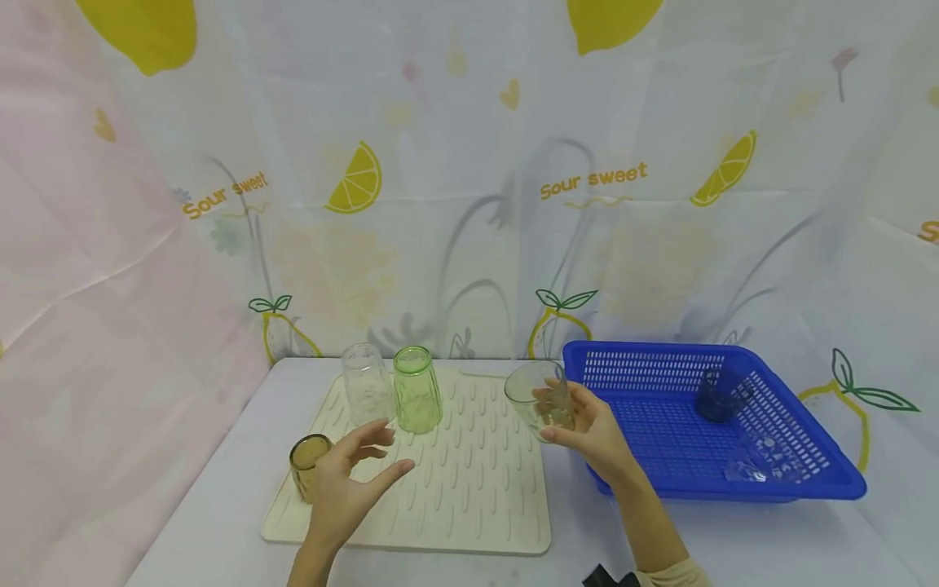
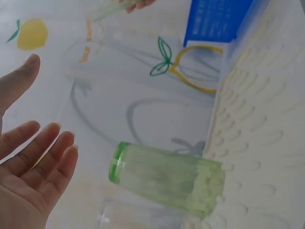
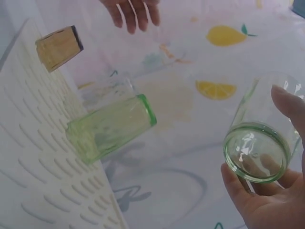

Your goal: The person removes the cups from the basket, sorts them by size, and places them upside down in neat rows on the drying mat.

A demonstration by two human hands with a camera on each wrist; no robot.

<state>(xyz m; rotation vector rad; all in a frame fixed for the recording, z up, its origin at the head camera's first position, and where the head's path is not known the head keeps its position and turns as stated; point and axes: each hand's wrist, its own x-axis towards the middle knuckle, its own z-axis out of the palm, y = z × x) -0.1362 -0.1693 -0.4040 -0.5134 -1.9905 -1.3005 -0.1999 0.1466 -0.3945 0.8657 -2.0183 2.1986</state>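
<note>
My right hand (image 1: 597, 432) grips a clear, faintly green drinking glass (image 1: 539, 399) between thumb and fingers, tilted above the right side of the cream drying mat (image 1: 477, 489). Its thick base shows in the right wrist view, facing the camera. My left hand (image 1: 348, 481) hovers over the mat's left part, fingers spread and holding nothing. Beyond it a green glass (image 1: 418, 391) and a colourless glass (image 1: 367, 383) stand on the mat. Beside the left hand is a short amber glass (image 1: 306, 465), partly covered by that hand in the head view.
A blue plastic basket (image 1: 675, 485) stands right of the mat. Inside it are a dark glass (image 1: 719, 397) at the back right and a clear glass (image 1: 763, 461) near the front right. A lemon-printed cloth (image 1: 440, 269) hangs behind the white table.
</note>
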